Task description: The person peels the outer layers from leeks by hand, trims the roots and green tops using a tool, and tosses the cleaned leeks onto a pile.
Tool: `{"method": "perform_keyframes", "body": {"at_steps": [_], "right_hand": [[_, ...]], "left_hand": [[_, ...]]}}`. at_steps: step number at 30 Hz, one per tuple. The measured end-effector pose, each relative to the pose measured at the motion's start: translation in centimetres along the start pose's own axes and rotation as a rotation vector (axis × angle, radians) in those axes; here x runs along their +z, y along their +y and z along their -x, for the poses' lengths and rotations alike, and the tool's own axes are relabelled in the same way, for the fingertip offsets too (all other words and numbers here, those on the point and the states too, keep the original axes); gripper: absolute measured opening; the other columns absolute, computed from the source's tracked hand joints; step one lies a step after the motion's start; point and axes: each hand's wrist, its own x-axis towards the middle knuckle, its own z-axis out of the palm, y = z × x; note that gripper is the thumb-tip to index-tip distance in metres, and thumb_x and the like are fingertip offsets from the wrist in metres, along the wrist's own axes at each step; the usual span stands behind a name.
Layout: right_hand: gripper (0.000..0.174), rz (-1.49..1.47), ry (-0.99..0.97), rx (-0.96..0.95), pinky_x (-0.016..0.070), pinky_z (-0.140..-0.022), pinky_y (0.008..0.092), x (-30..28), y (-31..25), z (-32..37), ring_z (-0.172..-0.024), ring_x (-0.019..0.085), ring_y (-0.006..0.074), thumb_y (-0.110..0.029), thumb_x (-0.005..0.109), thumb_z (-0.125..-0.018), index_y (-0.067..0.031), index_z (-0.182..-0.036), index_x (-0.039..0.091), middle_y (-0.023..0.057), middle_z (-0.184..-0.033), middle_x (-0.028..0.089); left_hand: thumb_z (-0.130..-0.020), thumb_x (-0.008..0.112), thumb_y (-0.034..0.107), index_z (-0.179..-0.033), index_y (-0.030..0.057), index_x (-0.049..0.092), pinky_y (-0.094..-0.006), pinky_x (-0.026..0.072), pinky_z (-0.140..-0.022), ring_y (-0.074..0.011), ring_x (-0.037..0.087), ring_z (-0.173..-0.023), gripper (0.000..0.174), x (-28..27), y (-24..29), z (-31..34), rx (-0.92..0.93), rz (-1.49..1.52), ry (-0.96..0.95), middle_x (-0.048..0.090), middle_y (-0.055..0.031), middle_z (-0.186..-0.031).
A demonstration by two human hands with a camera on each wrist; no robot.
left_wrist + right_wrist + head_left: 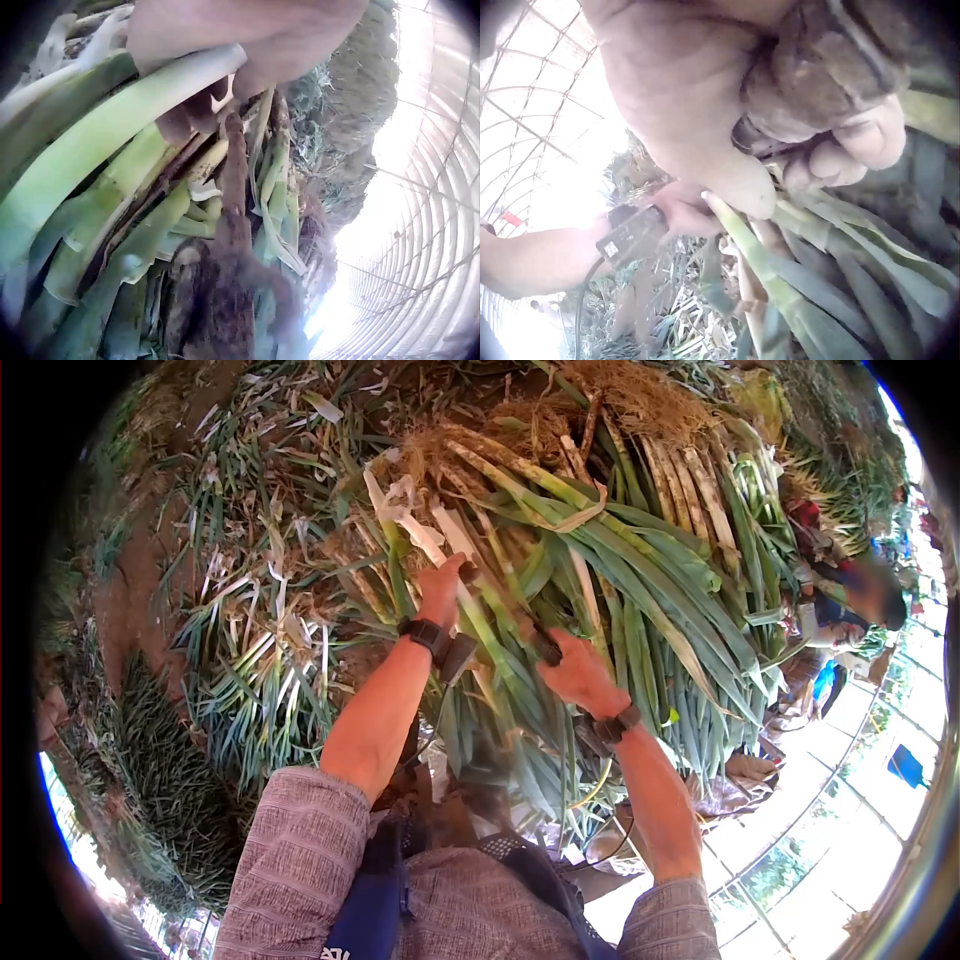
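My left hand (440, 595) grips a leek (127, 135) by its pale stalk, with the green leaves running back toward my body. In the left wrist view the fingers curl over the stalk's white end. My right hand (580, 675) lies a little to the right and is curled round a dark brown, worn-looking hand tool (817, 67). The tool's far part is blurred in the head view, close beside the leek; I cannot tell its exact kind. Beneath both hands spreads a pile of leeks (640, 580), pale stalks and roots pointing away.
Loose leaves and trimmings (270, 650) cover the ground to the left. Shaggy roots (650, 400) bunch at the far end of the pile. Another person (850, 600) is at the right, beside the pile. Dark greenery (170, 760) lies at the lower left.
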Motion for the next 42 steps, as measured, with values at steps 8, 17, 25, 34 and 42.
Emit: {"method": "perform_keyframes", "body": {"at_steps": [8, 17, 25, 34, 42], "right_hand": [[0.029, 0.031, 0.003, -0.203, 0.0483, -0.072, 0.0490, -1.0, -4.3, -7.0, -0.080, 0.061, 0.0459, -0.017, 0.058, -0.072, 0.0016, -0.094, 0.062, 0.0275, -0.083, 0.064], [0.034, -0.017, -0.078, -0.135, 0.0478, -0.068, 0.0417, -1.3, -3.1, -8.5, -0.073, 0.061, 0.0349, -0.021, 0.068, -0.074, 0.0018, -0.099, 0.063, 0.0209, -0.078, 0.063], [0.043, -0.016, -0.216, 0.105, 0.0507, -0.072, 0.0390, -3.0, 6.7, 6.0, -0.080, 0.067, 0.0293, -0.024, 0.070, -0.077, -0.0011, -0.112, 0.062, 0.0198, -0.088, 0.068], [0.045, -0.330, 0.053, 0.137, 0.0463, -0.062, 0.0327, 0.8, 9.9, 14.6, -0.067, 0.053, 0.0154, -0.016, 0.076, -0.075, 0.0021, -0.113, 0.059, 0.0094, -0.077, 0.061], [0.049, -0.291, 0.079, 0.186, 0.0520, -0.073, 0.0360, -3.2, 7.2, 16.5, -0.079, 0.067, 0.0256, -0.016, 0.074, -0.077, -0.0016, -0.121, 0.059, 0.0173, -0.090, 0.069]], "left_hand": [[-0.093, 0.062, 0.012, -0.107, -0.0064, 0.060, -0.0444, 0.0611, -0.070, -0.0265, 0.067, -0.084, 0.023, 0.3, -1.0, 0.0, -0.048, 0.081, 0.060, 0.066, -0.0152, -0.102], [-0.095, 0.060, 0.020, -0.121, -0.0054, 0.057, -0.0432, 0.0582, -0.079, -0.0264, 0.065, -0.092, 0.036, -0.3, -0.2, 1.0, -0.131, 0.014, -0.084, 0.063, -0.0146, -0.112], [-0.093, 0.062, 0.025, -0.107, 0.0048, 0.064, -0.0362, 0.0507, -0.067, -0.0195, 0.064, -0.085, 0.025, 1.5, 1.4, 1.9, -0.191, 0.026, -0.202, 0.063, -0.0047, -0.093], [-0.093, 0.062, 0.031, -0.109, 0.0063, 0.062, -0.0331, 0.0443, -0.044, -0.0176, 0.059, -0.057, 0.030, 3.6, 1.2, 4.7, -0.293, 0.137, -0.542, 0.069, -0.0092, -0.098], [-0.092, 0.064, 0.028, -0.105, 0.0055, 0.060, -0.0293, 0.0452, -0.040, -0.0145, 0.061, -0.061, 0.026, 9.5, 6.6, 10.3, 0.082, 0.053, -0.582, 0.062, -0.0035, -0.076]]}}
